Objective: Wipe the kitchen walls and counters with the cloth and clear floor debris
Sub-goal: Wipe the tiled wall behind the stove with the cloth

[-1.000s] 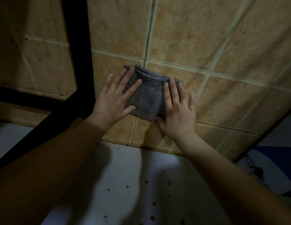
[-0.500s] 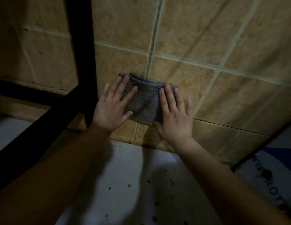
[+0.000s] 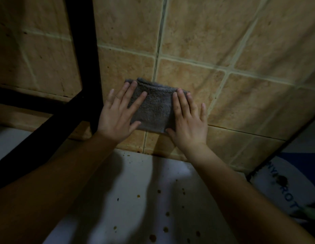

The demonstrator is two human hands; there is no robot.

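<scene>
- Nearest to me I see two bare forearms reaching forward over the white desk (image 3: 153, 199), which meets the foot of the tiled wall (image 3: 223, 41).
- The desk surface below the cloth is dotted with small brown specks (image 3: 152, 237), scattered between the two forearms and their shadows.
- To the right of the cloth and lower down, past the desk's edge, lies a white and blue bag (image 3: 285, 196) with blue lettering; I cannot read the whole word.
- My left hand (image 3: 116, 117) lies flat with its fingers straight and spread, pressing the left part of the cloth against the wall; its thumb lies along the cloth's lower edge.
- My right hand (image 3: 188, 122) is likewise flat and spread, its fingers laid over the right part of the cloth, with the little finger off the cloth and on bare tile.
- The grey cloth (image 3: 153, 106), folded into a thick pad, sits between the two hands, low on the wall just above the desk, straddling a vertical grout line.
- Left of the cloth, a black metal frame (image 3: 82, 50) stands in front of the wall, its upright just beside my left hand.
- Beyond the cloth, tan tiles with pale grout rise out of view.
</scene>
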